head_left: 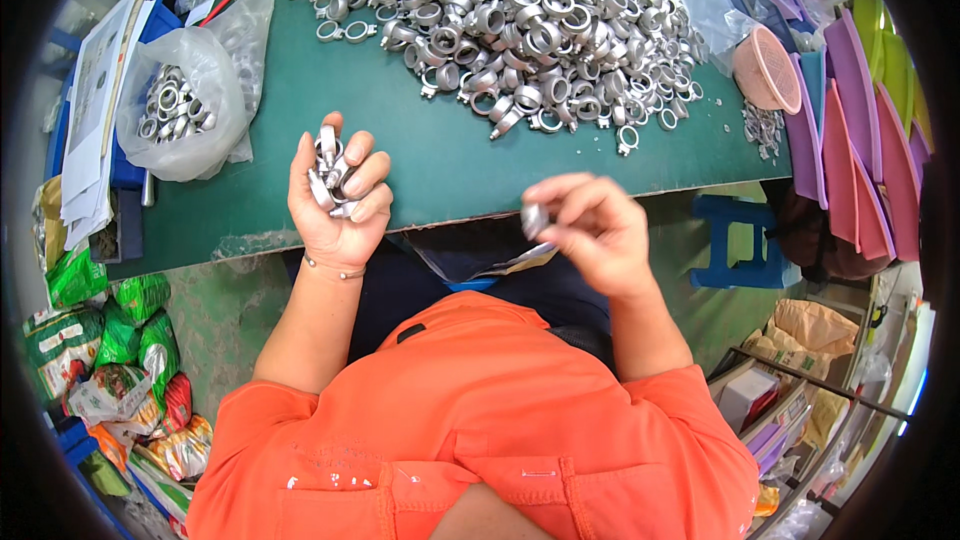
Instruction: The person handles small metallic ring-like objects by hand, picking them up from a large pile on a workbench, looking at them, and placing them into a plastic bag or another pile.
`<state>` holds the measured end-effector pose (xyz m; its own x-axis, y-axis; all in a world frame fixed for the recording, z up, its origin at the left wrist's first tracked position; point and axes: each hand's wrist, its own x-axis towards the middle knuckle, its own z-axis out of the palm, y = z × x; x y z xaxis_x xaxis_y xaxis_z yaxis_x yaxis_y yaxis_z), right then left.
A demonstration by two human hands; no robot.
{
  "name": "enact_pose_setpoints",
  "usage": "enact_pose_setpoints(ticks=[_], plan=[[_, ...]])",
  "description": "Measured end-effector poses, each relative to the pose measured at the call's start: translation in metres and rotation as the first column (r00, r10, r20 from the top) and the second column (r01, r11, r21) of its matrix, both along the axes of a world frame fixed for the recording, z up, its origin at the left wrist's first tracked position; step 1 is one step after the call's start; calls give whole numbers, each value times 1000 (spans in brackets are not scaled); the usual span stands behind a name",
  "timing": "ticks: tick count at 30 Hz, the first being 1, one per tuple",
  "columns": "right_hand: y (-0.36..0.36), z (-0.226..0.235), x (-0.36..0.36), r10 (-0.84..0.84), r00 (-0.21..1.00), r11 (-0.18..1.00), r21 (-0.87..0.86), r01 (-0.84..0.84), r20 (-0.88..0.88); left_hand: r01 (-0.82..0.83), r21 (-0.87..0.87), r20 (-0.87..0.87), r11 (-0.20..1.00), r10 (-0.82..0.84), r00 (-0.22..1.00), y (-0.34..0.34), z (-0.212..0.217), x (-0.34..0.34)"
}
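Right fingers (585,202) pinch one metal ring (535,222), blurred, its axis not determinable, held at their left side, toward the left fingers (368,175). Those are curled around a cluster of rings (320,189), well apart from it. Beyond, on the green counter (300,65), lies the heap of rings (540,37), nearer the right fingers.

Reads bright and even, only soft shadows. Glints off rings (527,98). Blurs at right hand (606,238). Bends hard toward rim, drops to black in corners.
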<state>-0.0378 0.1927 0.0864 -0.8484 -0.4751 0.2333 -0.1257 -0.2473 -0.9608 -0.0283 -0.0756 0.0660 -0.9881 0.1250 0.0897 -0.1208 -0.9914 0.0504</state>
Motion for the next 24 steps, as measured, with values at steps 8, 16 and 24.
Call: enact_pose_setpoints(ticks=[8,16,24], plan=[[-33,3,-21,-17,670,672,487,557,-742,-1,-27,0,1000,1,1000,0,0,0],[-79,-17,-31,-61,629,653,446,612,-775,10,-27,-31,1000,-11,999,0,0,-2],[-66,-7,-21,66,753,810,476,342,-655,11,-15,-15,1000,-11,1000,-1,0,-1]])
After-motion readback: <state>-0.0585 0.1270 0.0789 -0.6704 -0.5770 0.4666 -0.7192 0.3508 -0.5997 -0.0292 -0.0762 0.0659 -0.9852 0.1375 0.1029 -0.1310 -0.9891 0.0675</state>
